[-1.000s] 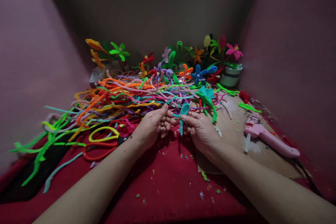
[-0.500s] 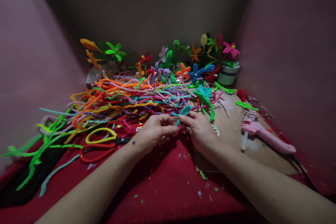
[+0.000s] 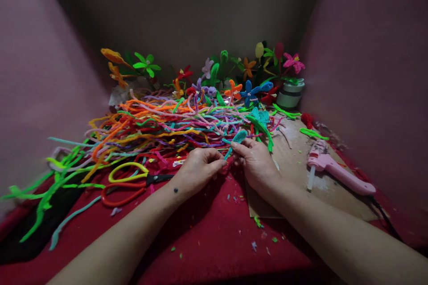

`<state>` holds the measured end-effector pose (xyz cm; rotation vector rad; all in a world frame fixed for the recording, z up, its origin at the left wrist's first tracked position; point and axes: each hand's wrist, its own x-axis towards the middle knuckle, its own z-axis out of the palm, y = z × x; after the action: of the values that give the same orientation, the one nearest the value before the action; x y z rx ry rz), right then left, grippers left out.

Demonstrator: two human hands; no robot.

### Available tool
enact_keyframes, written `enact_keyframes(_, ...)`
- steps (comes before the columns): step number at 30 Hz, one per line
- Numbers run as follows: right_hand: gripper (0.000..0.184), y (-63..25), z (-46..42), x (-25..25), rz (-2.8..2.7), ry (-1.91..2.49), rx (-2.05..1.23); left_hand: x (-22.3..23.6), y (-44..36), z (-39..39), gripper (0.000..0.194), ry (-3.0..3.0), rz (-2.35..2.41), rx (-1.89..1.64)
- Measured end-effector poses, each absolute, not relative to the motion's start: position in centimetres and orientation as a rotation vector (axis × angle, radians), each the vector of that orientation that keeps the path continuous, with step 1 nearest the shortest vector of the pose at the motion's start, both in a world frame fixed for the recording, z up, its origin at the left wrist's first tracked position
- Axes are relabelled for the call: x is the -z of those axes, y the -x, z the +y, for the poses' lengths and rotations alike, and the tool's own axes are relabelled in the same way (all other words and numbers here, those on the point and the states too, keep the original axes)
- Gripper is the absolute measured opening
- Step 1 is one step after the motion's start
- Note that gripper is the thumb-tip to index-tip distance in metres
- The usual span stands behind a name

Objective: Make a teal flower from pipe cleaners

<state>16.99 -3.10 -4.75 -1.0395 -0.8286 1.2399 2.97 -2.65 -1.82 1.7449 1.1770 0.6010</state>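
Note:
A turquoise pipe cleaner (image 3: 240, 136), bent into a petal-like loop with loose ends, is held between my two hands above the red cloth. My right hand (image 3: 256, 160) pinches it near the base of the loop with thumb and forefinger. The fingertips of my left hand (image 3: 202, 164) are closed on its lower end. Just beyond lies a heap of many-coloured pipe cleaners (image 3: 160, 120). A turquoise pipe-cleaner flower (image 3: 260, 116) with green leaves rests behind my right hand. Scissors (image 3: 129, 179) with one yellow and one red handle lie left of my left wrist, their blades partly hidden.
On the right, a pink glue gun (image 3: 341, 173) with its cord lies on a cardboard sheet (image 3: 294, 205). Finished pipe-cleaner flowers (image 3: 250, 93) and a pale jar (image 3: 290, 93) stand along the back. Scraps dot the red cloth (image 3: 207, 240); walls rise on both sides.
My right hand has shifted slightly right and up with the turquoise loop, which now leans further right. My left hand stays nearly in place, its fingers at the lower end.

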Motion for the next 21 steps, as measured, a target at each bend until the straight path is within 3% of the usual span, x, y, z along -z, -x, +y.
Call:
enact_keyframes(9,0.022,-16.75,-3.38,4.59,-0.79,0.973,-1.339,2.13,-2.52,-3.05,0.015,-2.379,1.092,-0.631)
enact_keyframes(21,0.022,-16.62,-3.54,4.53,-0.824,0.98,-1.339,1.74,-2.97,-3.6,0.025,-2.387,1.201,-0.653)
